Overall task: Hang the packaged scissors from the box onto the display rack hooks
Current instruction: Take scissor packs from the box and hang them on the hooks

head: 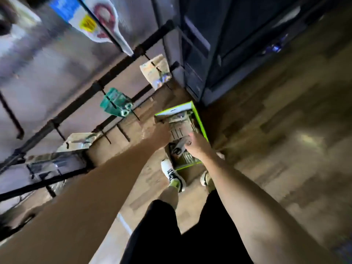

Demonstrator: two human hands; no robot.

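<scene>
head view, looking steeply down, and the whole frame is smeared with blur. both arms reach into the box (198, 119), a green-edged carton on the wooden floor (276, 130) just ahead of the person's shoes (172, 174). the right hand (198, 147) is down inside it, fingers (188, 142) curled around a packaged scissors (180, 146), grey and dark, tilted up out of the pile. more packs lie in the box beneath, too blurred to count. the left hand (162, 134) is at the box's left edge, its fingers hidden behind the back of the hand, so whether it holds anything i cannot tell. over on the left, the display rack (106, 80) runs as dark bars with hooks (106, 137) sticking out. a teal pack (116, 102) hangs on one, a pale pack (155, 72) higher up, another pale pack (80, 141) lower down; what's printed on them is unreadable. a dark cabinet (219, 44) stands behind the box, cut off at the top edge.
</scene>
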